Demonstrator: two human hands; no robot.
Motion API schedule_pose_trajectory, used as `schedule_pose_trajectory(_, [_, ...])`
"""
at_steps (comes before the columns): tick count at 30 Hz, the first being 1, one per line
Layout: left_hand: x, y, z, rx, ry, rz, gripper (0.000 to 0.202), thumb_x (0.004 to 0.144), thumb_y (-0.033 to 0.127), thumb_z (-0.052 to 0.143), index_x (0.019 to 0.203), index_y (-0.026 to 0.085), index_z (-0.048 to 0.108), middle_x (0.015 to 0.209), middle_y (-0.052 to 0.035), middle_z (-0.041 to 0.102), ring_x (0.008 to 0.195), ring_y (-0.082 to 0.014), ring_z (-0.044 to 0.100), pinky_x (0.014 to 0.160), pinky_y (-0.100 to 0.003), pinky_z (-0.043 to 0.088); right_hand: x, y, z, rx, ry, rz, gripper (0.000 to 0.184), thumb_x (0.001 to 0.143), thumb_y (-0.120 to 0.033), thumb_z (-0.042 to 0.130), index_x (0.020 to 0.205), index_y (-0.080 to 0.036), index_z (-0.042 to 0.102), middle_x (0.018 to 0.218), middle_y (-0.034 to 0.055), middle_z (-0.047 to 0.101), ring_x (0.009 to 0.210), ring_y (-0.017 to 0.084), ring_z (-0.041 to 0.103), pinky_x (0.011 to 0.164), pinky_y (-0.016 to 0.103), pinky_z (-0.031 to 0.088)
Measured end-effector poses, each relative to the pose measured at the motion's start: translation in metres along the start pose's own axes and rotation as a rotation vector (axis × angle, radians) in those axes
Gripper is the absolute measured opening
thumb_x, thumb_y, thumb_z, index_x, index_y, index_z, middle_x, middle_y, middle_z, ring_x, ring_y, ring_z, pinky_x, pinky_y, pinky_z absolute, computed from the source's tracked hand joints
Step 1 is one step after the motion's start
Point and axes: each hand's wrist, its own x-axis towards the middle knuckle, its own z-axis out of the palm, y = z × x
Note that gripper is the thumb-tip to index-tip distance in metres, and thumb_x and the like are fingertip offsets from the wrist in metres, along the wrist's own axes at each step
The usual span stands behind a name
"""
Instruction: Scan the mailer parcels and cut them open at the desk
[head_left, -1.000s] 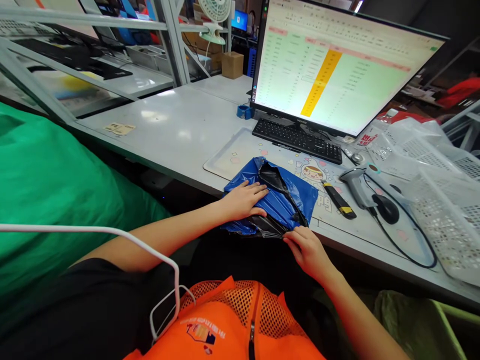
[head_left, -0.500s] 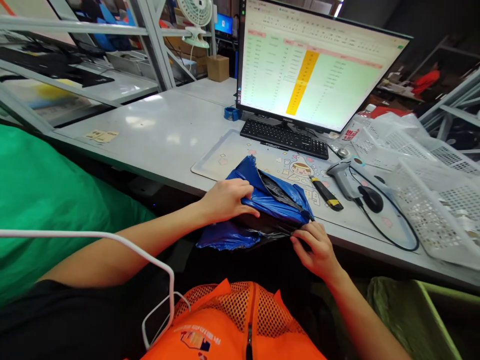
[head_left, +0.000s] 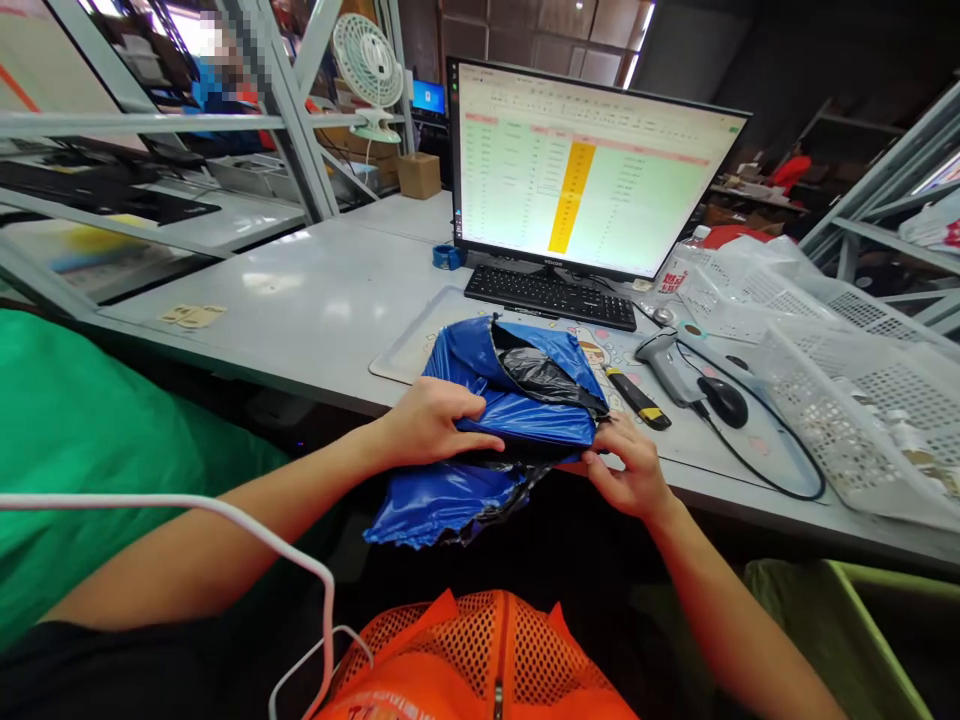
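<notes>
**Hands and item.** The blue poly bag (head_left: pixel 525 415) lay across the near edge of the desk (head_left: pixel 300 300). Its lower flap hung off the edge towards the orange vest (head_left: pixel 480 660), and its torn mouth showed a black lining (head_left: pixel 544 375). The left hand (head_left: pixel 431 425) was closed over the bag's near-left side. The right hand (head_left: pixel 634 470) pinched its near-right corner. The hands were apart, each gripping the bag.

**Risks, as judged.**
- Part of the bag was unsupported over the edge, so a loosened grip could let it slide into the lap or onto the floor.
- The film was already torn, and pulling the two hands apart could split it further and spill the contents. What was inside could not be seen.
- A white cord (head_left: pixel 225 515) looped near the left forearm and could snag it.

**Surroundings and obstructions.**
- A utility knife (head_left: pixel 637 398) lay just beside the right hand, and a sweep of the bag could knock it. I could not tell whether the blade was out.
- Beyond the knife were a barcode scanner (head_left: pixel 664 355) and a mouse (head_left: pixel 724 402), whose cable (head_left: pixel 780 480) trailed across the free surface.
- White baskets (head_left: pixel 847 400) crowded the right side.
- A keyboard (head_left: pixel 551 295) and a monitor (head_left: pixel 585 170) closed off the space behind the bag.
- A tape roll (head_left: pixel 448 257), a fan (head_left: pixel 367 60) and a cardboard box (head_left: pixel 418 175) stood well clear.
</notes>
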Motion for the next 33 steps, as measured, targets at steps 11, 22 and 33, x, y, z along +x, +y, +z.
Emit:
schedule_pose_trajectory(11, [-0.022, -0.027, 0.039, 0.378, 0.193, 0.319, 0.055, 0.102, 0.054, 0.060, 0.061, 0.019, 0.048, 0.057, 0.0023, 0.047, 0.055, -0.0133, 0.045, 0.058, -0.029, 0.033, -0.001, 0.010, 0.004, 0.262, -0.065, 0.648, 0.030, 0.101, -0.045, 0.060, 0.110, -0.020, 0.072, 0.101, 0.0072, 0.072, 0.089, 0.022, 0.065, 0.079, 0.034, 0.050])
schedule_pose_trajectory(22, [-0.023, -0.034, 0.051, 0.366, 0.029, 0.191, 0.054, 0.102, 0.059, 0.056, 0.066, 0.019, 0.052, 0.062, 0.0001, 0.054, 0.061, -0.0156, 0.050, 0.062, -0.030, 0.035, 0.007, 0.005, 0.002, 0.751, -0.036, 0.930, 0.043, 0.085, -0.059, 0.082, 0.087, -0.019, 0.067, 0.078, 0.0001, 0.057, 0.072, 0.014, 0.048, 0.067, 0.026, 0.040])
schedule_pose_trajectory(33, [0.008, 0.033, 0.048, 0.438, 0.174, -0.062, 0.065, 0.094, 0.068, 0.062, 0.135, 0.017, 0.062, 0.134, -0.0208, 0.056, 0.126, -0.0383, 0.052, 0.104, -0.053, 0.046, 0.021, -0.011, 0.017, 0.789, 0.272, 0.873, 0.042, 0.090, -0.058, 0.080, 0.089, -0.021, 0.060, 0.073, -0.0026, 0.051, 0.063, 0.012, 0.045, 0.059, 0.023, 0.039])
